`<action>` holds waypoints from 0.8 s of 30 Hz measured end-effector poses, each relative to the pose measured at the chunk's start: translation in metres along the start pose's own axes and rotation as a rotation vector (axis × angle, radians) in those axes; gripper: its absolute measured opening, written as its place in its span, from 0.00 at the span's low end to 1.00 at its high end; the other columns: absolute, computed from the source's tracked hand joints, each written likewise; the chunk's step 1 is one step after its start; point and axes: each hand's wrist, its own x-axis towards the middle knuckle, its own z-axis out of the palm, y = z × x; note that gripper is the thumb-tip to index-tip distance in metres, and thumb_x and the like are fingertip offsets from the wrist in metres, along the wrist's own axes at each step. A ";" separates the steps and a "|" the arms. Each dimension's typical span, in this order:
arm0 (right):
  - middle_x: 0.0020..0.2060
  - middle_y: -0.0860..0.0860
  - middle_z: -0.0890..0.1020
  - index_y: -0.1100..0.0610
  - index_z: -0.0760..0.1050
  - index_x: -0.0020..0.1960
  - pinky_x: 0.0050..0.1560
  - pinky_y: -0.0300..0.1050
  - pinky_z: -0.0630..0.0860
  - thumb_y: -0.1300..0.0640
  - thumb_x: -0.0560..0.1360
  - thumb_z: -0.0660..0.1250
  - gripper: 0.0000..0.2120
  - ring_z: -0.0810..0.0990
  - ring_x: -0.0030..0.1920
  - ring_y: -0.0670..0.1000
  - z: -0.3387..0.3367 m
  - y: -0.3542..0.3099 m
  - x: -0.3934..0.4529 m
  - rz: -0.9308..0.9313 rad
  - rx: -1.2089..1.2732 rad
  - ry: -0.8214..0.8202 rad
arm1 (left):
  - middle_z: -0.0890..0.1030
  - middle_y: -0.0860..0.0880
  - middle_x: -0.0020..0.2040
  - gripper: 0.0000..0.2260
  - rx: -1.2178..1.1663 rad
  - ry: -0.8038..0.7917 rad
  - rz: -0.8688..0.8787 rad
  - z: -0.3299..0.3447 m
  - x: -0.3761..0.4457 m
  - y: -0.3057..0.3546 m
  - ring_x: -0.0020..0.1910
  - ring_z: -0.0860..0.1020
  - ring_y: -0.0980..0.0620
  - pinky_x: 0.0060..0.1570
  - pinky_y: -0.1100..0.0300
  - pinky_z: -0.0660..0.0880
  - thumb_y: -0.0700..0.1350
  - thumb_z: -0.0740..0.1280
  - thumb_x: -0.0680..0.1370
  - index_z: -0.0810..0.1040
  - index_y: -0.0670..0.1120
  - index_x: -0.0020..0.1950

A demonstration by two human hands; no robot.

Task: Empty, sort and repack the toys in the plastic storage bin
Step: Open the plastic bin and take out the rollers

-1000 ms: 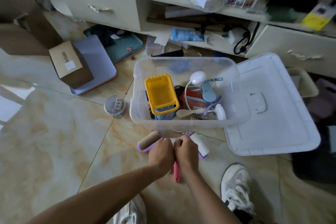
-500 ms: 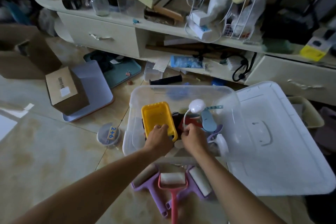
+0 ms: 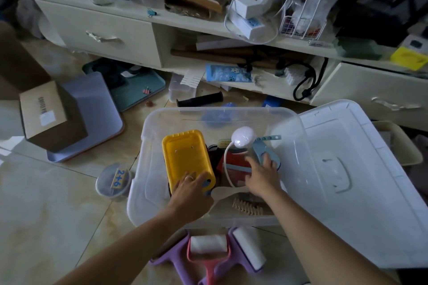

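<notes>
Both hands have spread apart: left (image 3: 193,188) grips yellow tray (image 3: 186,157), right (image 3: 262,174) loosely on blue toy (image 3: 264,151).

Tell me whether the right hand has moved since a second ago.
Yes. The right hand went from the rollers on the floor, in front of the bin, forward into the bin onto the toys.

A cluttered home room: tiled floor (image 3: 46,215), drawer cabinet (image 3: 102,30).

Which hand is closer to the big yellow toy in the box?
Left. The left hand rests right on the yellow toy's near end. The right hand is off to its right, on the red and blue toys.
</notes>
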 end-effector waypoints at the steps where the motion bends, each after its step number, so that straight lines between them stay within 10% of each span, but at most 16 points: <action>1: 0.79 0.57 0.45 0.38 0.56 0.77 0.75 0.60 0.61 0.51 0.79 0.65 0.31 0.48 0.78 0.63 -0.001 0.002 0.003 0.025 -0.021 -0.055 | 0.65 0.49 0.76 0.25 -0.007 0.007 0.001 0.001 0.000 0.000 0.77 0.60 0.42 0.74 0.39 0.59 0.55 0.66 0.77 0.63 0.59 0.74; 4: 0.79 0.59 0.40 0.35 0.53 0.78 0.75 0.59 0.57 0.50 0.80 0.64 0.32 0.43 0.79 0.64 -0.003 0.006 0.013 0.095 -0.017 -0.171 | 0.67 0.49 0.74 0.25 -0.015 0.028 0.001 0.001 0.001 -0.002 0.75 0.63 0.43 0.73 0.39 0.62 0.55 0.67 0.77 0.65 0.60 0.73; 10: 0.65 0.56 0.70 0.49 0.62 0.71 0.53 0.48 0.82 0.52 0.79 0.67 0.24 0.78 0.59 0.56 -0.004 0.019 0.022 0.082 0.088 0.118 | 0.72 0.49 0.69 0.24 0.028 0.072 -0.008 -0.002 -0.002 0.003 0.69 0.70 0.45 0.70 0.45 0.64 0.55 0.67 0.78 0.66 0.57 0.73; 16: 0.75 0.59 0.58 0.45 0.53 0.78 0.70 0.54 0.66 0.45 0.80 0.63 0.31 0.59 0.74 0.59 0.005 0.027 0.027 0.127 -0.053 0.041 | 0.73 0.49 0.67 0.23 0.039 0.071 -0.010 -0.002 -0.002 0.003 0.68 0.72 0.46 0.70 0.44 0.64 0.54 0.67 0.78 0.66 0.56 0.72; 24: 0.60 0.55 0.76 0.53 0.63 0.71 0.54 0.54 0.80 0.41 0.67 0.75 0.39 0.79 0.57 0.57 0.004 0.016 0.023 0.217 0.132 0.186 | 0.73 0.48 0.67 0.23 0.025 0.082 -0.022 -0.002 -0.001 0.004 0.66 0.72 0.45 0.69 0.45 0.65 0.53 0.67 0.78 0.67 0.55 0.72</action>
